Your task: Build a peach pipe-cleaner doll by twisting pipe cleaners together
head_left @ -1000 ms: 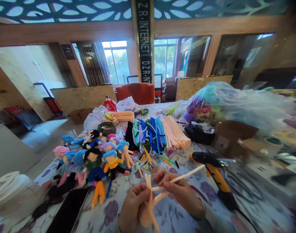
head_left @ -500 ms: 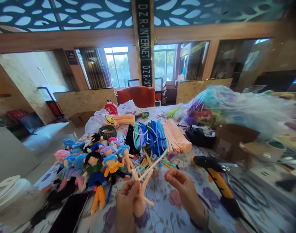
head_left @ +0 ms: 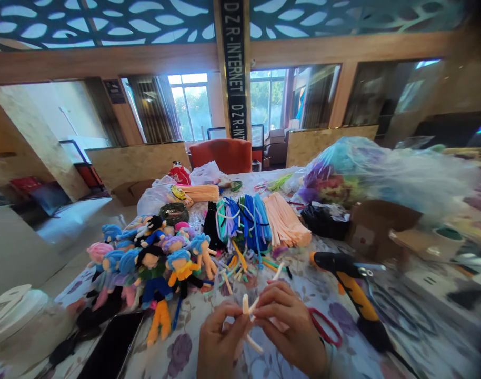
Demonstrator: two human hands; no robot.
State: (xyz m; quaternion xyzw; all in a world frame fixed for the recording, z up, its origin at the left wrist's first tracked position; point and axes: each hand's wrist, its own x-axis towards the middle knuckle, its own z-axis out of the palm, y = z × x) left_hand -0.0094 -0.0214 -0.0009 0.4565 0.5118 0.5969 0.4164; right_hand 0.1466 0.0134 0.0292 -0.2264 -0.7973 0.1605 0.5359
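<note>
Peach pipe cleaners [head_left: 246, 305], bent and crossing one another, are held between my two hands low in the middle of the view. My left hand [head_left: 221, 337] pinches them from the left, with thumb and forefinger closed. From the right, my right hand [head_left: 290, 326] grips the same piece, its fingertips close to my left thumb. Light ends poke out above and below the fingers. Red-handled scissors [head_left: 326, 327] lie by my right wrist. Finished-looking small dolls [head_left: 150, 263] with blue, black and pink hair are heaped to the left.
Bundles of blue pipe cleaners [head_left: 250, 221] and peach pipe cleaners [head_left: 284, 221] lie beyond the hands. An orange and black glue gun [head_left: 357, 297] with its cable is at right, a black phone [head_left: 111, 347] at lower left. Cardboard box [head_left: 378, 229] and plastic bags stand behind.
My right hand has moved left and closed on the peach piece beside my left hand. The piece's long arms have turned, and the red scissors handles have come into view.
</note>
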